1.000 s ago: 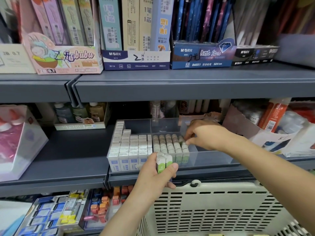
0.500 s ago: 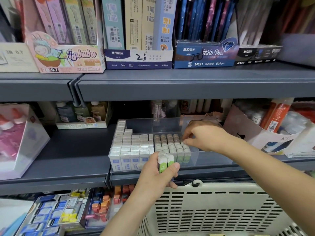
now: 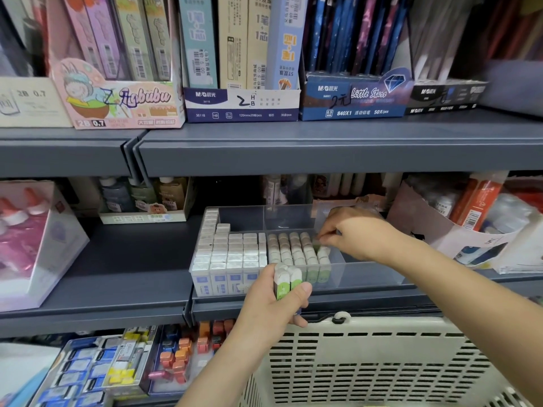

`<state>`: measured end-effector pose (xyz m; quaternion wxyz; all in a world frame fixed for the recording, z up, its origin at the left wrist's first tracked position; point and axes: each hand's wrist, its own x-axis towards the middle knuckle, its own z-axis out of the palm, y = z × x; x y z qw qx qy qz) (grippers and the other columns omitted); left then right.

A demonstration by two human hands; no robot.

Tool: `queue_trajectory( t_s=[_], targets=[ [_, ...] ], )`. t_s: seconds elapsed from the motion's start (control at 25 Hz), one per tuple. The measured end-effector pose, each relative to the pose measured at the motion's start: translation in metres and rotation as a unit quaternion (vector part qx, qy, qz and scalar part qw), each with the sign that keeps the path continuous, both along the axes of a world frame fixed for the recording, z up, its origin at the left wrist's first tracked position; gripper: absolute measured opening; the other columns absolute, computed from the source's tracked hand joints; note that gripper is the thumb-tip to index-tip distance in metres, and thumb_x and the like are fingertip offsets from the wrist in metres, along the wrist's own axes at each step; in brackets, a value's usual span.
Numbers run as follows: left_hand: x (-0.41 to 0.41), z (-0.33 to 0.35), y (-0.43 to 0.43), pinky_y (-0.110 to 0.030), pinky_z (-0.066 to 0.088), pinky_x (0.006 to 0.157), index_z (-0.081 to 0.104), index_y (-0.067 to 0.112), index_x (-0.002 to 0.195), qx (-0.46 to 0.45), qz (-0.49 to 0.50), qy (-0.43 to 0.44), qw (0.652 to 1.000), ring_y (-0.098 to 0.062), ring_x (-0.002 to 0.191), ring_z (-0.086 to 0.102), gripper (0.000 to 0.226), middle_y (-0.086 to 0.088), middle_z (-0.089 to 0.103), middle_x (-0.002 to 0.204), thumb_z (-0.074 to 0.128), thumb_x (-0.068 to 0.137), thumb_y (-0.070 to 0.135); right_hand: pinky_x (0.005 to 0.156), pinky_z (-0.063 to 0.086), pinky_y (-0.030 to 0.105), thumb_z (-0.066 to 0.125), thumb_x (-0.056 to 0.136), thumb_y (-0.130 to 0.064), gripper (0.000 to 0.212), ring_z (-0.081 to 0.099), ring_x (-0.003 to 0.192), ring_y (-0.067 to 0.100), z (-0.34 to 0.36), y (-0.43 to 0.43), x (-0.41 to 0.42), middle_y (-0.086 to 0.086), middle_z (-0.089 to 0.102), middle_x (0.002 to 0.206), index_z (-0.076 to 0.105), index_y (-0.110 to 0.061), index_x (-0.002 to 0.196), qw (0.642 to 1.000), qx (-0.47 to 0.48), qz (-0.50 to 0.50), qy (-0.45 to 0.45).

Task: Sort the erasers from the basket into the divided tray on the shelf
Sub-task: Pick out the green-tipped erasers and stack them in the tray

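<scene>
Risk 1: the eraser (image 3: pixel 318 245) goes in crooked and knocks its neighbours in the green rows (image 3: pixel 289 251). The likely cause is the tight packing, and the right grip (image 3: pixel 355 233) also hides the slot from above. Risk 2: one piece slides out of the stack (image 3: pixel 289 279) and drops. The left grip (image 3: pixel 276 302) clamps several slick sleeves at once, with only the thumb across their front. A dropped piece would probably land in the basket (image 3: pixel 382 362) below, or else go down past the shelf (image 3: pixel 117 292) front edge. Risk 3: the right forearm reaches in over the tray (image 3: pixel 370 270) front wall and could nudge the tray on the shelf. Positions: the tray sits at the shelf front edge. The right grip is curled, its fingertips pinching the top of the eraser at the right end of the middle compartment. The eraser stands upright, directly under those fingertips. The stack stands upright in the left grip, tops clear above the fingers, just in front of the tray wall and apart from it.
</scene>
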<state>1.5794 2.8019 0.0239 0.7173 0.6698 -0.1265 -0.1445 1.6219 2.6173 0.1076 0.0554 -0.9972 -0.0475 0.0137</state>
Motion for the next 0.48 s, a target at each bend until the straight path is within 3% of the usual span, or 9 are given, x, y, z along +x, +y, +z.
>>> queue_trajectory(
  t_s=[0.16, 0.28, 0.48],
  targets=[
    [-0.001, 0.002, 0.000, -0.023, 0.053, 0.057, 0.057, 0.020, 0.092, 0.000, 0.000, 0.001, 1.000, -0.005, 0.068, 0.063, 0.012, 0.010, 0.062, 0.068, 0.065, 0.085, 0.015, 0.088, 0.043, 0.022, 0.058, 0.089, -0.026, 0.018, 0.058, 0.099, 0.014, 0.006, -0.004, 0.009, -0.008, 0.065, 0.112, 0.070, -0.025, 0.103, 0.999, 0.045, -0.020, 0.007],
    [-0.001, 0.003, 0.000, -0.023, 0.053, 0.057, 0.057, 0.020, 0.092, 0.002, 0.000, 0.000, 1.000, -0.004, 0.068, 0.063, 0.012, 0.009, 0.062, 0.069, 0.065, 0.085, 0.015, 0.092, 0.045, 0.026, 0.059, 0.089, -0.030, 0.020, 0.058, 0.105, 0.016, 0.005, -0.005, 0.013, -0.007, 0.064, 0.116, 0.068, -0.027, 0.107, 0.999, 0.025, -0.029, 0.019],
    [-0.002, 0.002, 0.001, -0.026, 0.055, 0.059, 0.057, 0.020, 0.092, 0.009, 0.002, 0.001, 1.000, -0.005, 0.064, 0.063, 0.011, 0.011, 0.063, 0.065, 0.065, 0.085, 0.017, 0.079, 0.036, 0.022, 0.056, 0.090, -0.034, 0.020, 0.051, 0.102, 0.013, -0.004, 0.000, 0.016, -0.013, 0.060, 0.116, 0.066, -0.032, 0.106, 1.000, -0.012, -0.019, 0.021]
  ],
)
